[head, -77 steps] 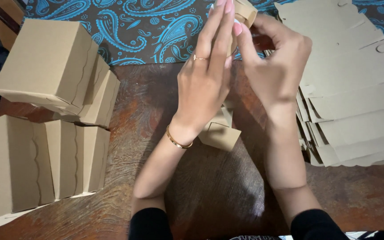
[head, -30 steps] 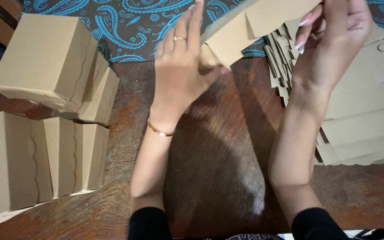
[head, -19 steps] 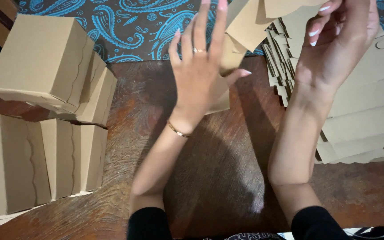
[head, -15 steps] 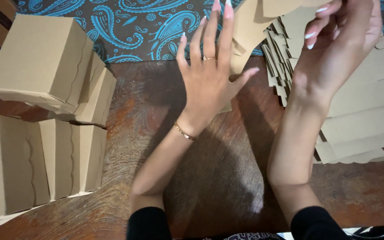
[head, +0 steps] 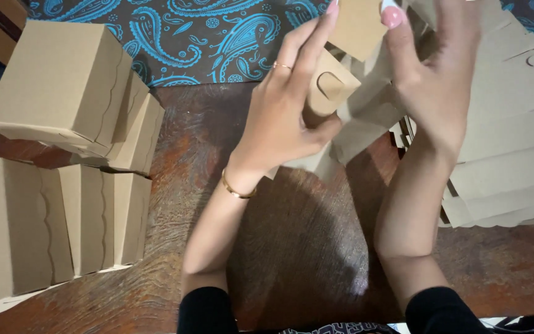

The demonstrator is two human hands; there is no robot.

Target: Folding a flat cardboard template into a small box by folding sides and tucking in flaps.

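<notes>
View: looking down from the head at two bare hands working over a dark, worn wooden worktop (head: 292, 247).
Thing in hand: a flat-cut brown cardboard box blank (head: 341, 93), partly folded, held up above the far middle of the worktop, between the two hands.
Left hand (head: 282, 117): wrapped around the left side of the blank, thumb below and fingers (head: 304, 46) stretched up along the card, pinching a flap that has a small cut tab slot.
Right hand (head: 440, 80): raised at the right of the blank, fingers loosely curled, a pink-nailed fingertip touching the upper panel; whether it truly grips cannot be told.
Handling: it looks light and thin, stiff along the panels but bending readily at the creases; probably easy to crush or tear at the slot.
Where to hold: judging by shape, on the flat panels near a fold, not on the thin flap edges.
Right side: a stack of flat brown cardboard blanks (head: 514, 124), fanned out, just beside the right hand.
Left side: finished brown cardboard boxes (head: 63, 80) piled and lined up, well apart from the hands.
Far edge: blue paisley cloth (head: 217, 31) under the box pile.
</notes>
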